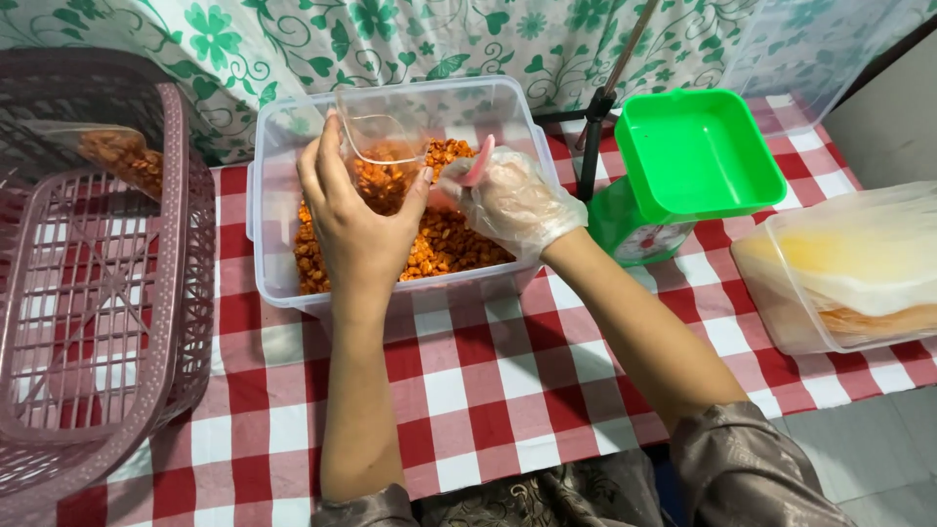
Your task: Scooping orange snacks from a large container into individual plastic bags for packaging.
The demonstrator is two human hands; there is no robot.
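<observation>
My left hand (353,217) holds a small clear plastic bag (383,146) open over a clear plastic tub (278,195). The bag is partly filled with orange coated snack pieces. The tub holds a layer of the same orange snack pieces (451,244). My right hand (509,200) wears a thin clear plastic glove and grips a pink scoop (479,162) just right of the bag's mouth, above the snacks. Both hands are inside the tub's rim.
A green kitchen scale (683,166) with a square tray stands right of the tub. A lidded clear container (839,273) sits at the far right. A mauve plastic basket (98,283) with a filled snack bag (122,154) stands left. A red-and-white checked cloth (488,390) covers the table.
</observation>
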